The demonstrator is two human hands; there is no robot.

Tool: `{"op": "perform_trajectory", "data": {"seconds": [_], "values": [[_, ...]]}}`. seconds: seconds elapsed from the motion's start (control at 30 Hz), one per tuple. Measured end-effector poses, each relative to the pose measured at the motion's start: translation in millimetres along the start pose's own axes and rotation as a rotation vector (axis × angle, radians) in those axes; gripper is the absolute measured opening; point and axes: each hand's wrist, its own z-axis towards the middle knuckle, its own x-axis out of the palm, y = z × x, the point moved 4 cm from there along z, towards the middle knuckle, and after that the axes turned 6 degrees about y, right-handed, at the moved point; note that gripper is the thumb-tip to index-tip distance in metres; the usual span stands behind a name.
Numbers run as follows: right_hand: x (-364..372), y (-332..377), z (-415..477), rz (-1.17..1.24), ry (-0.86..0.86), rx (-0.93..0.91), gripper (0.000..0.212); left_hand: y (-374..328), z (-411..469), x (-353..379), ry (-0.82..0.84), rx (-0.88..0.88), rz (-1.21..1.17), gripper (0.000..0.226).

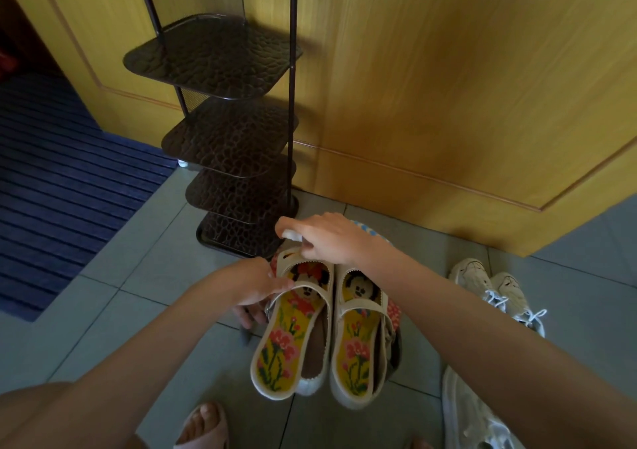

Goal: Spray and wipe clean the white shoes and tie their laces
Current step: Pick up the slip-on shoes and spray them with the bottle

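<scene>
Over the floor tiles, left hand [256,285] grips a strapped shoe [293,324] steady; right hand [327,238] clutches a small white sprayer [292,235], apparently aiming.

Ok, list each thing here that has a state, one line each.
Left hand: gripping the left strap shoe.
Right hand: closed on a small white object, unclear what.
Strap shoes: side by side on the floor, straps fastened.
Lace-up shoes: on the floor, laces loose.
Rack: shelves hold nothing.
</scene>
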Motion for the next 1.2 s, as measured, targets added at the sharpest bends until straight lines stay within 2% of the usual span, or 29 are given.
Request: {"op": "perform_trajectory", "data": {"seconds": [0.3, 0.47, 0.67, 0.9, 1.0, 1.2], "values": [[-2, 11, 6, -0.046, -0.035, -0.049, 0.048, 0, 0, -1, -0.011, -0.007, 0.01, 0.04], [-1, 11, 5, -0.022, 0.009, -0.053, 0.04, 0, 0, 0, -0.019, -0.006, 0.016, 0.034], [1, -11, -15, 0.067, -0.08, 0.057, 0.039, -1, 1, 0, -0.027, -0.006, 0.022, 0.037], [10, -36, -49, 0.314, -0.158, 0.15, 0.045, 3, 4, -1, -0.038, -0.001, 0.053, 0.046], [17, -37, -57, 0.326, -0.151, 0.156, 0.047, 4, 6, -1, -0.031, -0.012, 0.06, 0.046], [26, -36, -54, 0.242, -0.172, 0.206, 0.035, 4, 6, 0, -0.035, -0.008, 0.055, 0.042]]}}
